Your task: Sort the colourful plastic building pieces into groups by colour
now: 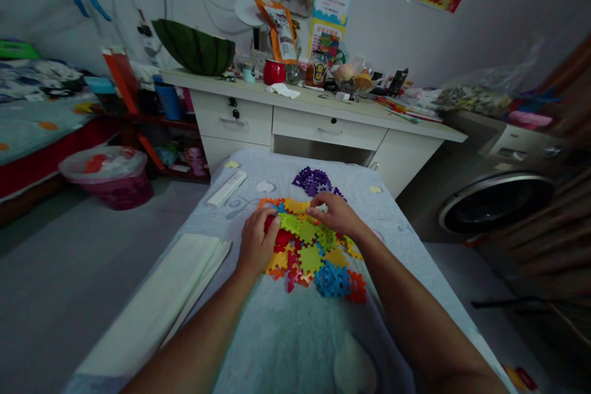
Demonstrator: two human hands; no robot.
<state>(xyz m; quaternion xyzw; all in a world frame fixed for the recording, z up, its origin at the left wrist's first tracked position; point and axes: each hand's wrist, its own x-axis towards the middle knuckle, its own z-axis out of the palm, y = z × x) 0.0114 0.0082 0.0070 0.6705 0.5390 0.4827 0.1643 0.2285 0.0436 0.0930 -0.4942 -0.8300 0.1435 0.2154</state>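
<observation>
Toy pieces (310, 258) lie heaped on the cloth (277, 338), mid-frame. The left hand (257, 239) bends its fingers at the heap's left, the right hand (338, 212) near its top; I can't tell if either grips.

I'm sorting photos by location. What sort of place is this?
Probably a lived-in room at home, perhaps a bedroom: what looks like a bed is at the picture's left, a cluttered white desk stands ahead, and a washing machine is at the right.
</observation>
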